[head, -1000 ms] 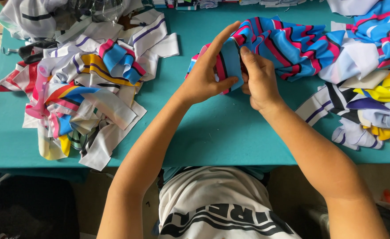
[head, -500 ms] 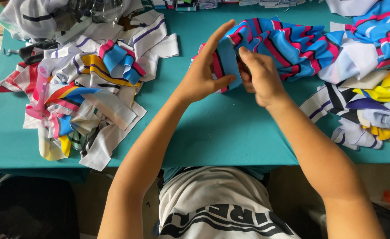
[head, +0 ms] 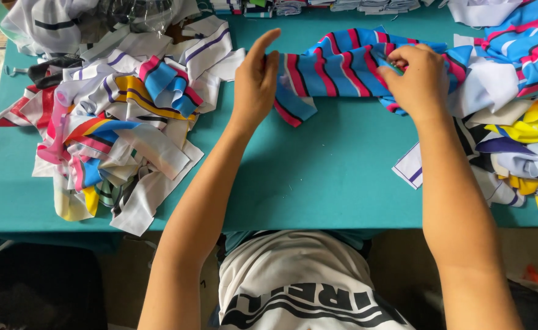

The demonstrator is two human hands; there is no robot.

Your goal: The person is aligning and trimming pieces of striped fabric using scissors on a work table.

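A blue fabric piece with pink and black stripes [head: 342, 70] lies stretched out across the far side of the teal table [head: 318, 177]. My left hand [head: 255, 82] rests on its left end, fingers extended and thumb raised. Over at the strip's right end, my right hand [head: 414, 78] pinches the cloth between bent fingers. Both forearms reach forward from the near table edge.
A heap of white and multicoloured fabric scraps [head: 110, 122] covers the table's left side. Another pile of striped and yellow pieces [head: 513, 116] sits on the right. Folded fabric stacks [head: 318, 6] line the far edge. A dark bag [head: 30, 287] lies on the floor at left.
My hands, close together on the bunched striped fabric a second ago, have moved apart. The piece is now spread out sideways between them.
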